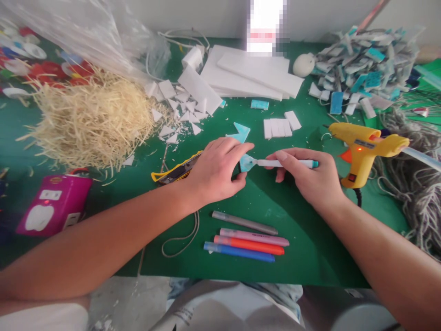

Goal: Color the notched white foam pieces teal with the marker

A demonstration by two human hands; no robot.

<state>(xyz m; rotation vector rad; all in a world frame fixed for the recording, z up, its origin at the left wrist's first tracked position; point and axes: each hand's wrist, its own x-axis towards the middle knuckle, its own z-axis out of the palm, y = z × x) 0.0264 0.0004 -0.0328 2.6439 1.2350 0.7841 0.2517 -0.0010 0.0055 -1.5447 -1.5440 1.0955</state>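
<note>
My left hand (223, 170) is closed on a light-blue foam piece (246, 162), which pokes out between thumb and fingers. In my right hand (305, 168) is a white marker (270, 162) with a teal end, its tip touching or very near the foam piece. Just beyond my left fingers shows a light-blue notched shape (241, 132); whether it joins the held piece I cannot tell. A yellow utility knife (175, 169) lies partly under my left hand. Closer to me rest a grey marker (244, 222), a pink marker (255, 236), a red marker (250, 245) and a blue marker (239, 252).
A yellow hot glue gun (361, 149) stands on the right, its light lit, beside grey yarn (423, 184). Left are a straw pile (93, 115) and a magenta power socket (55, 204). White foam sheets (248, 76), foam scraps (186, 108) and a heap of foam pieces (361, 69) lie behind.
</note>
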